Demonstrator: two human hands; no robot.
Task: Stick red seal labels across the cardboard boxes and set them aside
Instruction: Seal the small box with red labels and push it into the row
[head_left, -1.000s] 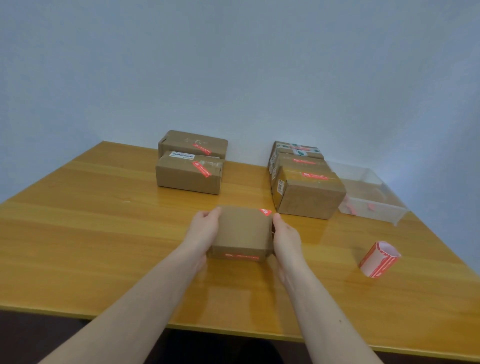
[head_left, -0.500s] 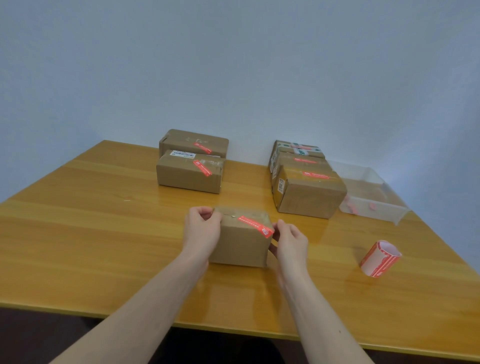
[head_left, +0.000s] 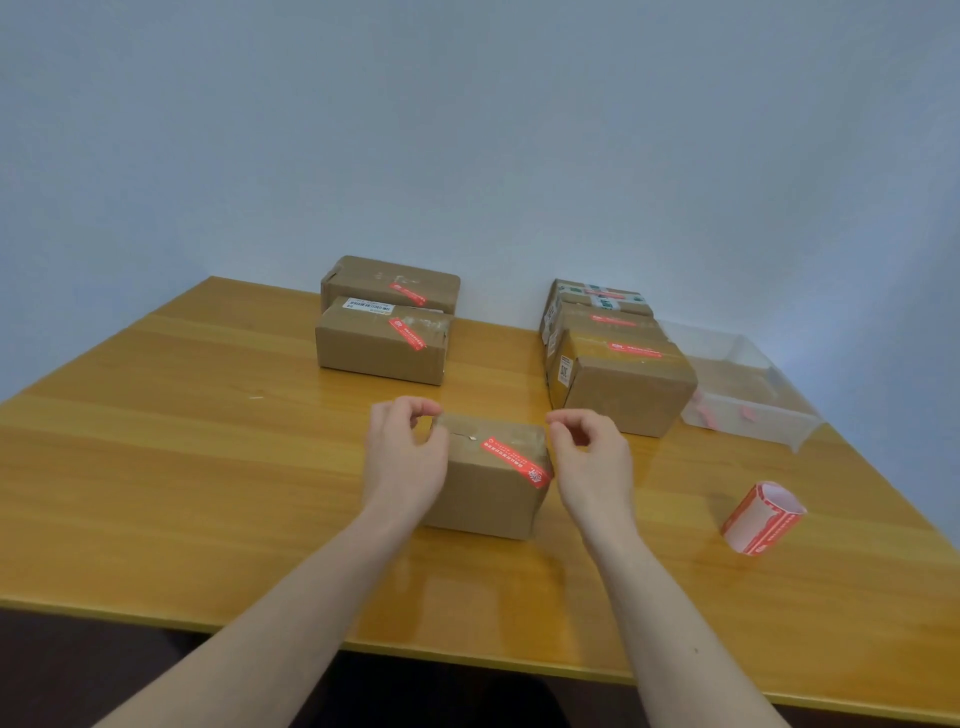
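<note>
A small cardboard box (head_left: 483, 488) lies on the wooden table (head_left: 208, 467) in front of me, with a red seal label (head_left: 514, 461) stuck diagonally across its top seam and down its right edge. My left hand (head_left: 402, 462) is at the box's left end, fingers loosely curled, fingertips by the far left top corner. To the right of the box, my right hand (head_left: 592, 462) has loosely curled fingers near the far right corner. Neither hand closes round the box. A roll of red labels (head_left: 763, 517) lies on the table to the right.
Two labelled boxes (head_left: 384, 343) sit at the back left. A row of three labelled boxes (head_left: 618, 374) sits at the back right, beside a clear plastic tray (head_left: 748, 415) holding red scraps. A wall runs close behind the table.
The box was turned over, so the labelled top now faces up, and set down. Both hands have loosened from its ends and risen toward its far corners.
</note>
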